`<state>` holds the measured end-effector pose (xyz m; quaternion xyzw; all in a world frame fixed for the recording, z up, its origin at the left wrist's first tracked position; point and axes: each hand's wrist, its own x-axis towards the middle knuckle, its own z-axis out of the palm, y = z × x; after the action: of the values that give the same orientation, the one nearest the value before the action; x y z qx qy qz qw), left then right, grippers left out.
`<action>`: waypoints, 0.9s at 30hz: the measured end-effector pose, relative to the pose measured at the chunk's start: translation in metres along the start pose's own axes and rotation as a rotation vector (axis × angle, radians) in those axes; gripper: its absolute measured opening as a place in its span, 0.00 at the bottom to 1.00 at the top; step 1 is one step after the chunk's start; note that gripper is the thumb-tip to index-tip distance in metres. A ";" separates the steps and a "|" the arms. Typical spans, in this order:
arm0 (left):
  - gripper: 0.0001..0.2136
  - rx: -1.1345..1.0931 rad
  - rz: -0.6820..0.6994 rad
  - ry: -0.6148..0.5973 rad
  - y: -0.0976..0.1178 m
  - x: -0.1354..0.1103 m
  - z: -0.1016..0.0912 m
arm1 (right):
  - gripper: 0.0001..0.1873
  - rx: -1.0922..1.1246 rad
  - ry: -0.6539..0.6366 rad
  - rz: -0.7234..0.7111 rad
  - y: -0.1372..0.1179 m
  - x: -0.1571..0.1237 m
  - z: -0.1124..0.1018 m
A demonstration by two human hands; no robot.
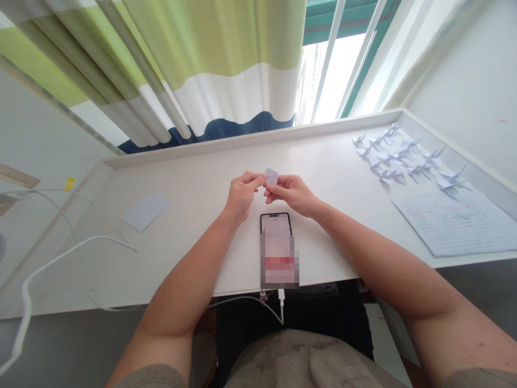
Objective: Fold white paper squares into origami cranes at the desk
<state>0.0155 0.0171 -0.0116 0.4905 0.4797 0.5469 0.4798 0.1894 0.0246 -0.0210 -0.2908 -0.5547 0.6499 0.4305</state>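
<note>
Head view: white desk (194, 215). A lined sheet (456, 223) lies at its right edge and a phone (277, 242) at the near edge. Finished paper cranes (404, 159) sit clustered beyond the sheet. One flat paper slip (146, 210) lies unfolded, far left. Left hand (241, 194) and right hand (291, 194) both pinch a small folded paper (271, 175) just above the phone. It is flat, so probably early folds only.

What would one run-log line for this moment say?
hands: left hand and right hand pinch small folded paper over desk | near: phone | right side: paper cranes, lined sheet | left side: blank slip
</note>
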 end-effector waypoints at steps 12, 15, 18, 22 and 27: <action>0.12 -0.017 0.031 0.036 -0.001 -0.001 0.002 | 0.21 0.047 -0.065 0.054 0.000 -0.001 -0.003; 0.11 0.003 0.050 0.049 -0.002 0.000 0.001 | 0.17 0.019 -0.081 0.070 0.000 -0.002 -0.006; 0.10 0.038 0.068 0.071 -0.002 0.001 -0.001 | 0.17 0.008 -0.101 0.108 -0.002 -0.003 -0.008; 0.11 0.058 0.077 0.095 -0.002 0.003 -0.002 | 0.09 0.022 -0.079 0.168 -0.005 -0.004 -0.007; 0.10 0.052 0.071 0.096 -0.002 0.003 -0.002 | 0.12 -0.015 -0.020 0.156 -0.003 -0.003 -0.006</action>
<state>0.0137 0.0201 -0.0136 0.4926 0.4985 0.5738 0.4238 0.1961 0.0250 -0.0195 -0.3297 -0.5394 0.6803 0.3708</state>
